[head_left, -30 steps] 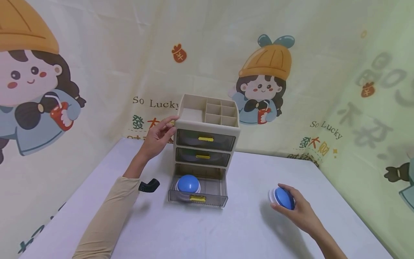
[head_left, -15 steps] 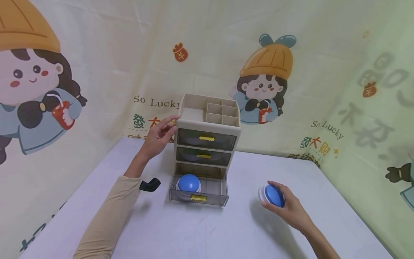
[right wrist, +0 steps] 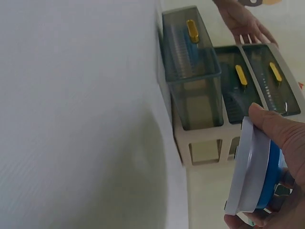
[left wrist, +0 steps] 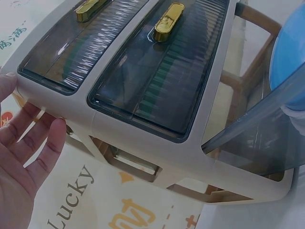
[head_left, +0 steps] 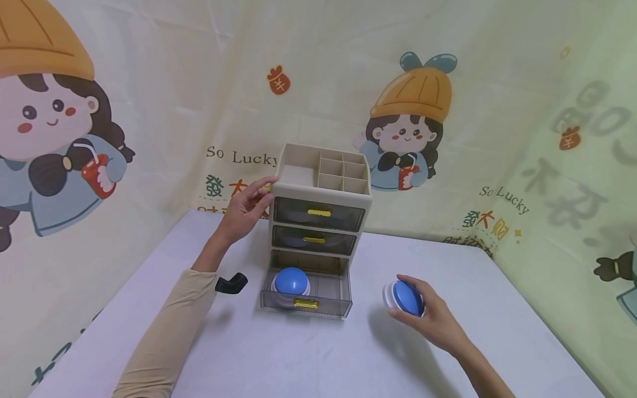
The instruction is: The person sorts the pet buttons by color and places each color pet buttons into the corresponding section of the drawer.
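Observation:
A beige desktop drawer cabinet stands mid-table, its bottom drawer pulled out. Inside that drawer, at the left, sits a blue-domed buzzer button with a white base. My left hand touches the cabinet's upper left side; in the left wrist view its fingers lie loosely extended against the side wall. To the right of the drawer, my right hand grips a second blue buzzer button above the table. The right wrist view has this button tilted on edge between thumb and fingers.
A short black bent tube lies on the white table between the left forearm and the drawer. The cabinet's top has open compartments. Its two upper drawers are closed. A printed cloth hangs behind.
My right hand has carried the held buzzer button leftward, closer to the open drawer. The left hand stays at the cabinet's side, and the drawer has not moved.

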A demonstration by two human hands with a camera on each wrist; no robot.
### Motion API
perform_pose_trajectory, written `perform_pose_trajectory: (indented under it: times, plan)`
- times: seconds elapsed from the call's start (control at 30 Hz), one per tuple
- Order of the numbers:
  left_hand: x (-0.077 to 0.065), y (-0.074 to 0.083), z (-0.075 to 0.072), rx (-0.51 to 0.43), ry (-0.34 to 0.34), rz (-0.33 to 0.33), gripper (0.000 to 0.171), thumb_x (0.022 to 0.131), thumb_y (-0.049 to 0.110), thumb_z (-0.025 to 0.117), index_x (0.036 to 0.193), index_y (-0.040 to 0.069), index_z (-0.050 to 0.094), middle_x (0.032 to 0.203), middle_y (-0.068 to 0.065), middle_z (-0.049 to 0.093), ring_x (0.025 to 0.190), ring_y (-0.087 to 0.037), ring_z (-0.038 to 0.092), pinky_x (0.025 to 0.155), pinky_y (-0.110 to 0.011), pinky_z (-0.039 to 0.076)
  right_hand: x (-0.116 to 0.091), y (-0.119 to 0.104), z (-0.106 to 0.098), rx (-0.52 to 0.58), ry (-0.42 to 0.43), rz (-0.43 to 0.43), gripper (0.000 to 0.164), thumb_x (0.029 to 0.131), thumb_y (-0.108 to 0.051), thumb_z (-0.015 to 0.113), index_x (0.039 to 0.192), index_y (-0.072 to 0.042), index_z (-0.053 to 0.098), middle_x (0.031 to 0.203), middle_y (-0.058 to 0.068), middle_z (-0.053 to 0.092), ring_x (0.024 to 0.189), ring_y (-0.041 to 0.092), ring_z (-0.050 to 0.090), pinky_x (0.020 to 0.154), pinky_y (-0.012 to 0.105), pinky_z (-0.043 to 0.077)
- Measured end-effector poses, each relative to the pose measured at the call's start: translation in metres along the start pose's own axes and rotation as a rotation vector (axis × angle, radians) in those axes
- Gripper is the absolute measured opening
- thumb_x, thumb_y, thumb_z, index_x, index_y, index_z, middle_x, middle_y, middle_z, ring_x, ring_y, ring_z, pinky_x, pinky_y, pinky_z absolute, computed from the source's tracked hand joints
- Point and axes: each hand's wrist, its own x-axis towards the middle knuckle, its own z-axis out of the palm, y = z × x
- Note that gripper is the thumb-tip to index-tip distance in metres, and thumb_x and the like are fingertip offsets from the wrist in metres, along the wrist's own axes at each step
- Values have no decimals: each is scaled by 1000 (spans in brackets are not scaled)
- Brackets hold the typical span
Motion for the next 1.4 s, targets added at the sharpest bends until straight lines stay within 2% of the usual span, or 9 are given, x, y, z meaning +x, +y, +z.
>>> perform_pose_trajectory:
  times: [0.13, 0.27, 0.43, 0.6, 0.73, 1.13, 1.23, 1.4]
  plan:
    - [1, 1, 0, 5, 0, 2, 45, 104, 10, 59, 147, 20, 55, 111, -17, 68, 91, -18, 68, 76, -37, 61, 1, -6, 4, 26, -12, 2, 75, 85, -38, 84, 148, -22, 48, 151, 19, 46, 126, 44, 51, 91, 60, 55]
    - [1, 1, 1, 12, 4, 6, 44, 104, 11, 59, 147, 20, 55, 110, -16, 68, 90, -19, 68, 75, -36, 61, 2, -13, 6, 88, -29, 19, 74, 85, -34, 84, 148, -21, 48, 149, 20, 48, 119, 40, 56, 86, 47, 58]
    - [0, 1, 0, 15, 3, 4, 45, 104, 11, 60, 147, 22, 55, 111, -16, 69, 91, -20, 69, 75, -38, 61, 7, -22, 9, 234, -49, 25, 67, 90, -22, 81, 148, -15, 49, 144, 22, 52, 114, 34, 57, 83, 32, 57]
    - [-1, 1, 0, 15, -3, 0, 45, 104, 12, 59, 148, 22, 54, 113, -16, 68, 93, -20, 69, 76, -41, 61, 10, -28, 12, 382, -73, 66, 60, 95, -18, 74, 149, -15, 49, 147, 20, 50, 124, 36, 50, 89, 27, 53]
    - [-1, 2, 1, 16, 0, 7, 45, 104, 12, 59, 148, 21, 54, 113, -16, 68, 94, -20, 69, 77, -41, 61, 13, -33, 14, 451, -96, 75, 59, 97, -18, 71, 151, -15, 47, 148, 20, 47, 127, 38, 49, 89, 28, 53]
    - [0, 1, 0, 18, 6, 20, 44, 104, 11, 59, 147, 21, 55, 109, -16, 67, 91, -18, 68, 75, -36, 61, 24, -53, 26, 471, -116, 15, 62, 94, -17, 75, 150, -16, 47, 143, 19, 50, 121, 37, 51, 90, 34, 55]
    - [1, 1, 0, 22, 8, 19, 44, 104, 11, 59, 147, 21, 55, 109, -16, 67, 91, -18, 68, 75, -36, 61, 27, -58, 29, 454, -114, -1, 64, 93, -18, 76, 150, -15, 47, 144, 18, 50, 122, 35, 50, 97, 38, 53]
    - [0, 0, 1, 23, 8, 20, 44, 104, 12, 60, 147, 21, 55, 110, -16, 68, 90, -19, 68, 75, -38, 61, 32, -66, 35, 431, -117, -13, 65, 92, -21, 77, 150, -19, 48, 147, 16, 49, 126, 35, 49, 110, 53, 46]
